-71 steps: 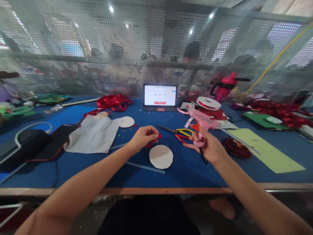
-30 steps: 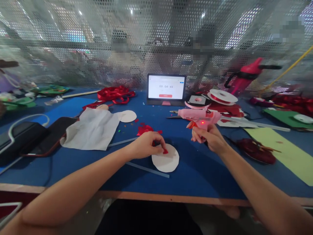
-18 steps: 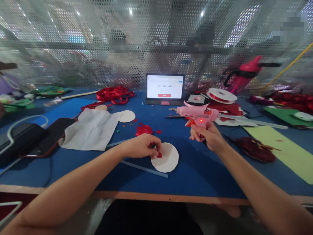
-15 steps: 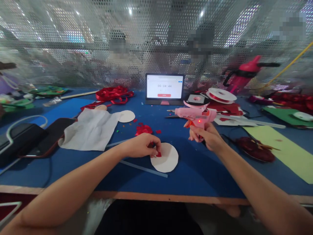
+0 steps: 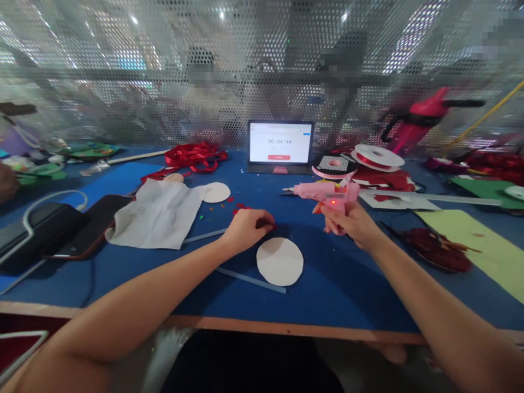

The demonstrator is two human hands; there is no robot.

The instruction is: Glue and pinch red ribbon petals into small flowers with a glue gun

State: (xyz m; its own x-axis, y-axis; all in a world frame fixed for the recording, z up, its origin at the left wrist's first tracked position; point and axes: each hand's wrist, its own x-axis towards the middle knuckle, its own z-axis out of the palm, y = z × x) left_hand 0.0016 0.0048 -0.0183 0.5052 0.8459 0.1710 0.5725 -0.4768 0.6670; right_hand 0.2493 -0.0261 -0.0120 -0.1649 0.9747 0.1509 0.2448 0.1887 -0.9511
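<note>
My right hand (image 5: 341, 221) is wrapped round the handle of a pink hot glue gun (image 5: 323, 191), whose nozzle points left and whose red light is on. My left hand (image 5: 251, 225) is closed in a pinch above the table. A bit of red shows at its fingertips, a small red piece partly hidden by the fingers. Below that hand lies a white round disc (image 5: 280, 262), with its face bare. Behind the left hand, several small red pieces (image 5: 239, 209) lie on the table, mostly covered by the hand. A translucent glue stick (image 5: 254, 279) lies left of the disc.
A tablet (image 5: 280, 143) showing a timer stands at the back. Ribbon spools (image 5: 377, 157) lie right of it, and red ribbon (image 5: 196, 155) is heaped left. A grey cloth (image 5: 158, 215), another white disc (image 5: 218, 192), a phone (image 5: 88, 226) and yellow-green paper (image 5: 483, 251) surround the work.
My left hand has lifted off the white disc and moved away from me, toward the red pieces. The glue gun stays in my right hand, nearly still. The view has shifted slightly.
</note>
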